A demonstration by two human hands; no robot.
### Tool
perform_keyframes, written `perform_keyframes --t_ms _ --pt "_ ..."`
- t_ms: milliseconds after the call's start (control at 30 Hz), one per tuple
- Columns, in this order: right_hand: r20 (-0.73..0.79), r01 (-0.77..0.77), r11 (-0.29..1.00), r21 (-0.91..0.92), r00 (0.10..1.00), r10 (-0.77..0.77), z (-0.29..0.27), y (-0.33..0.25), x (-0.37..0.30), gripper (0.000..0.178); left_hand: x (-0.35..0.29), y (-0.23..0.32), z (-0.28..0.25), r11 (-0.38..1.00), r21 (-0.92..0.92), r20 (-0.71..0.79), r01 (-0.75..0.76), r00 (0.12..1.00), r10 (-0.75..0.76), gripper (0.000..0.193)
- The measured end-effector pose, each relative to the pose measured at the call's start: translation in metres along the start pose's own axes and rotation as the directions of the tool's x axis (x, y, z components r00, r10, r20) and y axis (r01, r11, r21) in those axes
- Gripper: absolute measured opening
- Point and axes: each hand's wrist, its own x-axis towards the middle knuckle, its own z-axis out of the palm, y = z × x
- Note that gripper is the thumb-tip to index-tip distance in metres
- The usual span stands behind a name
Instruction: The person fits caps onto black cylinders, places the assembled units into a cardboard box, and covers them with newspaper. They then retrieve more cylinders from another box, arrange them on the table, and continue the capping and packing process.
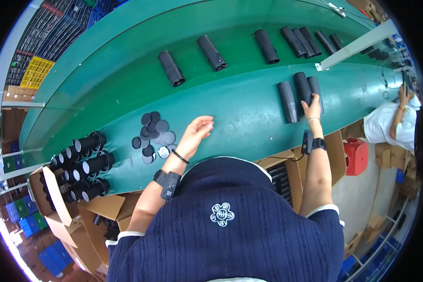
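Observation:
My right hand (312, 109) is closed around the lower end of a black tube (301, 84) on the green work surface. Another black tube (287, 102) lies just left of it, and a third (316, 89) lies partly behind my fingers. Over the middle of the surface hovers my left hand (196, 135), its fingers loosely curved with nothing visible in them. Left of that hand spreads a loose cluster of black round discs (161, 126), some overlapping and a few catching the light.
Several black tubes (211, 52) lie along the darker green belt (239, 49) beyond. Black cylinders with wide rims (95, 164) are stacked at the left, by a cardboard box (56, 195). A white post (357, 44) crosses at far right. Near a red stool (356, 156), another person (392, 120) works.

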Motion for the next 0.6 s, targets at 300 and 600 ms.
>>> perform_keyframes --t_ms 300,600 --pt "0.046 -0.135 0.987 -0.082 0.989 0.139 0.001 -0.027 -0.004 0.054 -0.003 -0.008 -0.009 0.998 -0.023 -0.123 0.061 0.99 -0.064 0.029" --pt "0.148 0.166 0.98 -0.111 0.978 -0.149 0.002 -0.093 -0.034 0.056 0.002 -0.003 -0.006 0.997 -0.013 -0.119 0.082 0.989 -0.083 0.028"
